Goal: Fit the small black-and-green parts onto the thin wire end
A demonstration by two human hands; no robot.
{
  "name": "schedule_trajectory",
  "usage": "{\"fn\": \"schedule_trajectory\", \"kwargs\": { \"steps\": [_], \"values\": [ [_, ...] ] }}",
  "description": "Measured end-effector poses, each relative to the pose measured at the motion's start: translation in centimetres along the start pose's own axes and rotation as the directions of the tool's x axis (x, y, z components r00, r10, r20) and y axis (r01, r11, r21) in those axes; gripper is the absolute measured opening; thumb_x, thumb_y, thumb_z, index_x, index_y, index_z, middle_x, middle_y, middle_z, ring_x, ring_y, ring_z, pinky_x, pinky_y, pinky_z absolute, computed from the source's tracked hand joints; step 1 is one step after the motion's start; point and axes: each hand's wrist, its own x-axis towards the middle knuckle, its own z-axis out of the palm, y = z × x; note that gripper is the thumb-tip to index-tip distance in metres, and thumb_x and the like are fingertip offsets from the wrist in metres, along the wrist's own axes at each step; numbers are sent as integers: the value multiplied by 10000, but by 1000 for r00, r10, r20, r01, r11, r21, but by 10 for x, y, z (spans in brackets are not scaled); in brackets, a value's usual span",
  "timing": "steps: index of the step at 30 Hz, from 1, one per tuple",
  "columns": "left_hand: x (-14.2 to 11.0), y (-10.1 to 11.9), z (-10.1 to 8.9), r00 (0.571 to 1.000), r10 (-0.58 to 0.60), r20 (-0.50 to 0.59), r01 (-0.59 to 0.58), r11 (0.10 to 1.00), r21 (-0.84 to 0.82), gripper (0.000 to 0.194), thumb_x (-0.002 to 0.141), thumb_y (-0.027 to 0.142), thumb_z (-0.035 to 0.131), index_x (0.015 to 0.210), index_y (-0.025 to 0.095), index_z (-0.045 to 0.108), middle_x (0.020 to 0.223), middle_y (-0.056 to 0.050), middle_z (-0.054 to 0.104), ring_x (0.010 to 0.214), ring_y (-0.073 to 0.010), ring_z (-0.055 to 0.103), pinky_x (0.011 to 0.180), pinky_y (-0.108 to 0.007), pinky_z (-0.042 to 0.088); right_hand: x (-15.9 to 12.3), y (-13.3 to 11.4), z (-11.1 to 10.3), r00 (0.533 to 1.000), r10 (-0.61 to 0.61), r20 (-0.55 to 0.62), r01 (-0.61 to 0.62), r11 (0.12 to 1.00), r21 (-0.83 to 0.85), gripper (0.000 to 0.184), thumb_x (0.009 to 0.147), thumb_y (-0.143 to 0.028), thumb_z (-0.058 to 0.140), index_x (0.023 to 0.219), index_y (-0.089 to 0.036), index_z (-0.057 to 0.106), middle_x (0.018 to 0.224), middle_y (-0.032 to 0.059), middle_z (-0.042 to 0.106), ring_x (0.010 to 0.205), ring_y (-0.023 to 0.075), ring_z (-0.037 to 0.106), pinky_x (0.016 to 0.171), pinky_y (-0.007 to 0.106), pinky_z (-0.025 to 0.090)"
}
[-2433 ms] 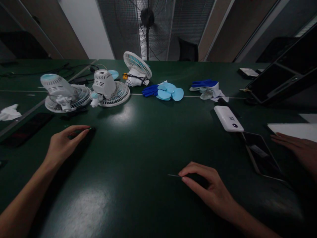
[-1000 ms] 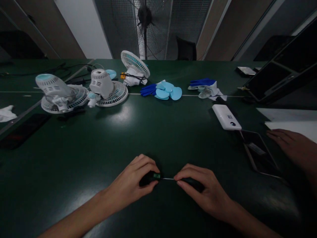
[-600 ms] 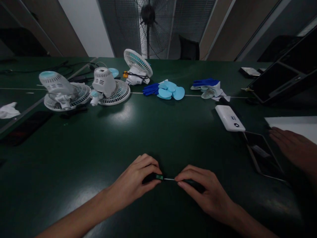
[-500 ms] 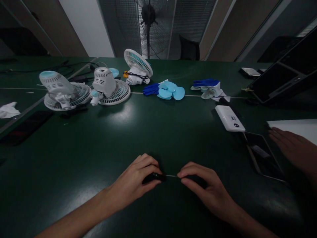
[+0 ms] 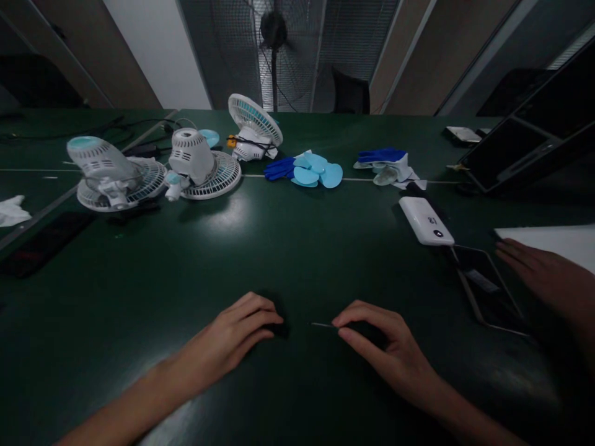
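Observation:
My right hand (image 5: 379, 337) is closed round the dark handle of a screwdriver (image 5: 321, 324). Its thin metal shaft sticks out to the left past my fingertips, low over the green table (image 5: 297, 260). Left of the shaft's tip, with a gap between, my left hand (image 5: 246, 325) pinches a small black piece (image 5: 280, 329). Much of that piece is hidden under my fingers, so its kind is unclear.
Small white fans (image 5: 195, 164) stand and lie at the back left. Blue fan blades (image 5: 316, 170) and blue-white gloves (image 5: 385, 162) lie farther back. At right are a white power bank (image 5: 425, 220), a phone (image 5: 488, 288) and another person's hand (image 5: 543, 272).
My left hand has moved left with the black piece, away from the screwdriver's shaft, leaving the tip bare. My right hand has stayed nearly in place. The view has shifted slightly.

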Motion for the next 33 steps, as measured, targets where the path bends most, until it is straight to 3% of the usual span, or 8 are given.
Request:
{"fn": "schedule_trajectory", "kwargs": {
  "steps": [5, 10, 13, 18, 23, 27, 31, 33],
  "values": [
    [-24, -57, -46, 970, -133, -203, 170, 969, 179, 299, 1046, 331, 515, 1279, 295, 698, 1275, -72, 664, 1155, -221, 649, 1012, -364, 549, -1, 1, -1, 1000, 24, 10, -24, 1000, 7, 129, 997, -231, 672, 1072, -266, 771, 1001, 41, 776, 920, 218, 743, 790, 336, 576],
    [-58, -109, -114, 804, -383, -454, 518, 827, 219, 394, 1013, 471, 531, 1261, 210, 692, 1306, -82, 655, 1174, -264, 645, 1044, -380, 497, -3, 2, -1, 999, 33, 23, -33, 999, 12, 135, 1006, -234, 669, 1089, -289, 761, 1014, 17, 769, 939, 202, 736, 816, 326, 559],
    [-78, -121, -136, 724, -441, -530, 620, 752, 221, 470, 989, 523, 537, 1289, 186, 670, 1315, -78, 650, 1152, -268, 651, 1022, -365, 494, -3, 1, -1, 999, 35, 26, -35, 999, 11, 135, 1004, -229, 669, 1086, -285, 760, 1015, 18, 768, 938, 203, 735, 811, 324, 558],
    [-94, -128, -142, 666, -507, -546, 683, 710, 174, 586, 940, 606, 573, 1338, 182, 642, 1274, -86, 669, 1101, -255, 661, 967, -335, 513, -4, 1, -2, 999, 30, 32, -31, 999, 15, 137, 1008, -226, 662, 1087, -285, 757, 1007, 18, 758, 925, 199, 729, 810, 323, 558],
    [-108, -135, -148, 528, -606, -596, 808, 575, 131, 628, 869, 686, 619, 1239, 184, 689, 1184, -46, 700, 999, -238, 688, 863, -304, 538, -3, 1, -2, 999, 35, 40, -35, 999, 13, 132, 1006, -225, 668, 1080, -286, 758, 1008, 15, 761, 933, 199, 728, 823, 326, 554],
    [-118, -142, -155, 502, -641, -581, 838, 528, 140, 500, 877, 632, 599, 1094, 212, 758, 1163, -40, 743, 1000, -248, 698, 835, -305, 525, -3, 2, -2, 999, 32, 29, -32, 999, -1, 145, 1005, -217, 669, 1086, -297, 759, 1017, 8, 767, 950, 197, 729, 822, 316, 556],
    [-121, -148, -155, 518, -609, -601, 827, 536, 169, 477, 857, 576, 629, 1118, 198, 757, 1177, -59, 749, 998, -254, 707, 820, -300, 518, -3, 5, -1, 999, 21, 31, -21, 1000, -4, 134, 1004, -230, 675, 1087, -296, 758, 1010, 9, 767, 936, 197, 730, 816, 316, 552],
    [-118, -146, -153, 494, -611, -618, 831, 542, 128, 491, 847, 588, 653, 1146, 210, 744, 1145, -38, 759, 966, -242, 716, 801, -285, 521, -3, 6, -1, 999, 19, 33, -19, 1000, -2, 132, 1005, -233, 673, 1088, -292, 758, 1003, 12, 766, 926, 199, 730, 814, 320, 549]
  ]
}}
